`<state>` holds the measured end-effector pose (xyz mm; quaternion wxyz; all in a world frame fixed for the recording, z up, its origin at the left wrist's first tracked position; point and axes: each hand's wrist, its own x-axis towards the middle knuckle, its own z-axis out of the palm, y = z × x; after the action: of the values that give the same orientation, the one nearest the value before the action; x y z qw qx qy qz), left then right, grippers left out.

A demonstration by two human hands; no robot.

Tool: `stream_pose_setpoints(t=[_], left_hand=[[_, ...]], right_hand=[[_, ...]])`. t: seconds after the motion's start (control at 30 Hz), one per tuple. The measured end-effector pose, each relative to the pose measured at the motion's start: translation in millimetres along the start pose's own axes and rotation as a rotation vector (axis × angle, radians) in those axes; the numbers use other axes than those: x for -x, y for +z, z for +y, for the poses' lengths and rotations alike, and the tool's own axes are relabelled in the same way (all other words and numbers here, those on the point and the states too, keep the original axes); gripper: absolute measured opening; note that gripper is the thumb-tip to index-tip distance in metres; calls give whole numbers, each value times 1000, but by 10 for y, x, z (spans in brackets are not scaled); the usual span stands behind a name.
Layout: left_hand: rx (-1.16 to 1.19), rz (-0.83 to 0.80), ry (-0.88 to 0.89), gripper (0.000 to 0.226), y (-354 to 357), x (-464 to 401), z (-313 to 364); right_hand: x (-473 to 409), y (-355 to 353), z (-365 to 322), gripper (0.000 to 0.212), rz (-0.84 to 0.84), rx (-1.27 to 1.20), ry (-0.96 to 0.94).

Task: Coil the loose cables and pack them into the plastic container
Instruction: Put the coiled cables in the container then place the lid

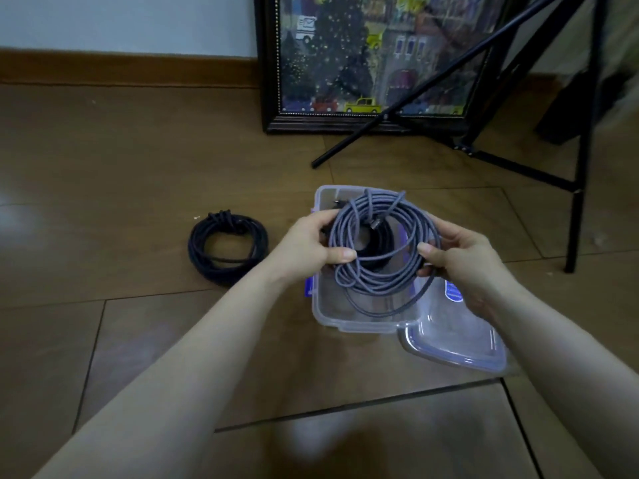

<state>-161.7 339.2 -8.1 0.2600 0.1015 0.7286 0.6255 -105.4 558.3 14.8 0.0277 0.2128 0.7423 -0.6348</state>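
We count three coils: one grey braided cable (380, 250) held over the clear plastic container (323, 305), our left hand (311, 245) and right hand (463, 259) each pinching a side of it; one dark coil (375, 242) seen through it inside the container; and one black coil (226, 247) on the floor (121, 167) to the left. One clear lid (453, 340) lies against the container's near right corner, with a framed picture (373, 60) and black stand legs (518, 167) beyond and open floor left and near.

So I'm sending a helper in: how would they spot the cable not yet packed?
Find the clear plastic container on the wooden floor. Left of it lies a black coiled cable, alone and untouched, unlike the grey cable held over the container.
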Motion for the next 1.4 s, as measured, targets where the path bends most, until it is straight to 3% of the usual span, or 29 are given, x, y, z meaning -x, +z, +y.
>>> stream_pose_setpoints(t=[0.07,0.23,0.67,0.73,0.83,0.9,1.0,1.17,1.4], left_hand=[[4,-26,-25,62,150,-90,-20],[0,-54,-101,94,211,-211,-201],[-325,22,-157,96,128,-485,-196],[-430,30,-182,97,174,-520,-186],[-536,49,-220,99,264,-536,-204],[-611,66,-231,98,317,-521,-225],[-708,96,-240,89,438,-482,-282],[-882,199,-201,89,638,-401,-388],[-1082,242,-100,83,739,-338,-533]], right_hand=[[-38,-136,41,53,27,13,13],[-148,-102,220,49,-12,70,97],[-595,164,245,46,-12,182,167],[-610,186,262,44,-24,317,136],[-587,215,266,35,-96,754,73],[-578,244,282,48,-193,869,93],[-536,283,324,62,-288,799,151],[-481,266,395,64,-239,546,167],[-399,247,518,65,-270,466,148]])
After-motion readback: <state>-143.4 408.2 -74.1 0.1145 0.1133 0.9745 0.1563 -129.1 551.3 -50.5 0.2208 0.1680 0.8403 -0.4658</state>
